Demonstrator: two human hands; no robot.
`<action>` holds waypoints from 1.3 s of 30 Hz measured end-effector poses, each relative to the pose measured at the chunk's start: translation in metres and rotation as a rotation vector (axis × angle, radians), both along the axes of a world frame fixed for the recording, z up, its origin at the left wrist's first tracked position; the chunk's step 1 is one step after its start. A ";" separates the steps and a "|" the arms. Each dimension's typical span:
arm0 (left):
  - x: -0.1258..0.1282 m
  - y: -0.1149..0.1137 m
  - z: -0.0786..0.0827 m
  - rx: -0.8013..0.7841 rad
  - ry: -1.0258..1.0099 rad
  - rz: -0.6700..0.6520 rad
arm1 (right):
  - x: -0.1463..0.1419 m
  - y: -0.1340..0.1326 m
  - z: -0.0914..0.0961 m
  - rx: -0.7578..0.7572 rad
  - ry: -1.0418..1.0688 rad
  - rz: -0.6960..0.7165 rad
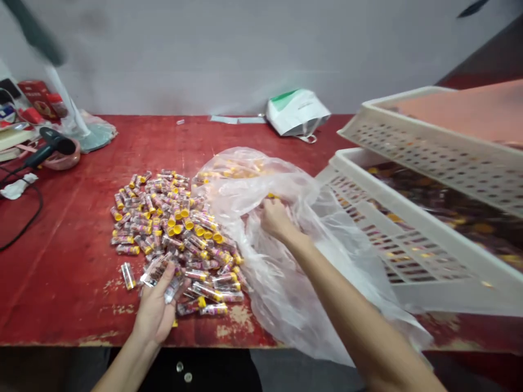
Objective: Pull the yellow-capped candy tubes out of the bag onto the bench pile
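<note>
A heap of small tubes with yellow caps [171, 223] lies on the red table [73, 245]. My left hand [157, 307] rests at the heap's near edge, palm up, fingers curled round a few of the tubes. My right hand [274, 218] reaches into a large clear plastic bag [286, 272] that spreads from the middle of the table over its front edge. The fingers are bent inside the bag's folds, by more yellow-capped tubes; what they grip is hidden by the plastic.
Two stacked white perforated crates [429, 163] fill the right side, the lower one holding dark items. A white and green bag [296, 111] lies at the back. At the far left are a black handheld device [51, 147] with cable, tape roll and red boxes.
</note>
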State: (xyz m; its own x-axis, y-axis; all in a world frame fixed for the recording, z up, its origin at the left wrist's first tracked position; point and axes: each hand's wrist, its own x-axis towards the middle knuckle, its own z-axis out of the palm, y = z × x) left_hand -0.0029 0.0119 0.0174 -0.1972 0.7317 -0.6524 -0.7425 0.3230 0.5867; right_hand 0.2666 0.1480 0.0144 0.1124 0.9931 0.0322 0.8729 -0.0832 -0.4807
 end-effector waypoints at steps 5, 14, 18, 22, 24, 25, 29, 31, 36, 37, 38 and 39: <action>0.015 0.000 -0.001 0.067 -0.053 0.085 | -0.084 -0.105 0.001 -0.019 0.598 0.318; 0.015 -0.017 0.006 0.160 -0.033 0.093 | -0.137 -0.130 0.000 0.004 0.911 0.364; 0.013 -0.014 0.010 0.032 -0.042 0.153 | -0.124 -0.139 0.005 -0.057 1.183 0.304; 0.014 -0.017 0.014 0.020 -0.077 0.118 | -0.123 -0.157 0.001 0.147 1.379 0.173; 0.016 -0.020 0.013 0.037 -0.098 0.073 | -0.128 -0.163 -0.003 0.237 1.402 0.145; 0.018 -0.022 0.012 0.049 -0.105 0.054 | -0.130 -0.164 -0.005 0.259 1.404 0.138; 0.023 -0.025 0.006 0.121 -0.096 0.049 | -0.134 -0.166 -0.009 0.154 1.329 0.133; 0.024 -0.025 0.004 0.119 -0.095 0.053 | -0.135 -0.165 -0.011 0.081 1.223 0.163; 0.026 -0.023 0.006 0.064 -0.091 0.070 | -0.133 -0.165 -0.014 0.092 1.128 0.173; 0.025 -0.023 0.008 0.050 -0.094 0.082 | -0.131 -0.166 -0.014 0.082 1.176 0.162; 0.025 -0.022 0.009 0.033 -0.097 0.090 | -0.129 -0.167 -0.013 0.074 1.228 0.155; 0.024 -0.021 0.010 0.018 -0.097 0.095 | -0.127 -0.169 -0.012 0.084 1.271 0.154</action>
State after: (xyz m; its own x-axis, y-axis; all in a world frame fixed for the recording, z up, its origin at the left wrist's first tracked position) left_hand 0.0209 -0.0095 0.0276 -0.2027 0.7244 -0.6590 -0.8228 0.2389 0.5156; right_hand 0.1397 -0.0208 0.0026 -0.0052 0.9987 0.0504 -0.2036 0.0483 -0.9779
